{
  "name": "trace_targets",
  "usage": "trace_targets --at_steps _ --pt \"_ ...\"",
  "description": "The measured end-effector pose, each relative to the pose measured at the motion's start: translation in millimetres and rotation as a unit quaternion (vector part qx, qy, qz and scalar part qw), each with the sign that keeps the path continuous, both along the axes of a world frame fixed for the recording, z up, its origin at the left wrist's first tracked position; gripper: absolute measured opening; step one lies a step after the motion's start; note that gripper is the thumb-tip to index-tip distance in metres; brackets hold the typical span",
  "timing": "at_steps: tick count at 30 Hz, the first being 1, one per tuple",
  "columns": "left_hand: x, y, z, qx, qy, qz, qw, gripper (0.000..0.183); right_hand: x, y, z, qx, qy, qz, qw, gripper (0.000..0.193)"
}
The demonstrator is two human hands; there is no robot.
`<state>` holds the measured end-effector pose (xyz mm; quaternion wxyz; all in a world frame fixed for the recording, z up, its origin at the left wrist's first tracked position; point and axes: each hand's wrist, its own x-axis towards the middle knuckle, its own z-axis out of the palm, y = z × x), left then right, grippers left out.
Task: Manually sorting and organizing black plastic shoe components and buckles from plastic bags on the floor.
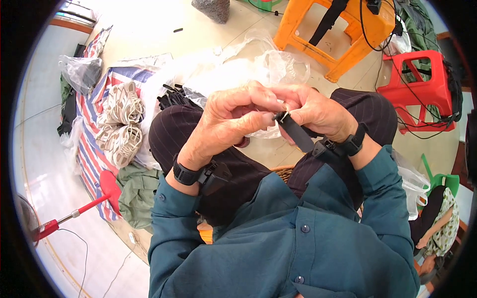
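Black strip (297,134), end between both hands' fingers (259,97).

Knees (169,130) either side, gap between

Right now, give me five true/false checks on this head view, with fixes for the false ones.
1. The left hand and right hand are together at a black strip. True.
2. The red stool is on the person's left. False: it is on the right.
3. A beige-and-white pile lies on the striped sheet. True.
4. The sleeves are bright yellow. False: they are dark teal.
5. Both wrists are bare. False: each wears a black wristband.
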<state>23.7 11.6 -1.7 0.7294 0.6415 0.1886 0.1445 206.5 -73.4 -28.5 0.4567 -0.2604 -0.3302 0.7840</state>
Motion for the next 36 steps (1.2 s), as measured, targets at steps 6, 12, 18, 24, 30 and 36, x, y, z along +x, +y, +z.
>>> trace_targets --at_steps 6,12,18,24,30,36 --pt "6 -5 -1 -0.062 -0.094 -0.035 0.993 0.012 -1 0 -4 -0.041 0.077 0.068 0.994 0.048" --pt "0 -4 -5 -0.044 -0.061 -0.014 0.997 0.011 -11 2 22 0.01 -0.093 -0.014 0.996 0.056" --pt "3 -2 -6 0.031 -0.015 0.047 0.998 0.01 -12 6 -8 0.065 -0.202 -0.122 0.97 0.055" --pt "4 2 -14 0.058 -0.03 0.104 0.992 0.012 -16 1 -5 0.089 -0.307 -0.186 0.929 0.023" --pt "7 3 -19 0.093 -0.041 0.115 0.988 0.017 -9 0 -5 -0.023 -0.068 -0.206 0.976 0.016" --pt "12 -2 -15 -0.033 -0.009 0.099 0.995 0.018 -6 0 -8 0.011 -0.097 -0.229 0.969 0.014"
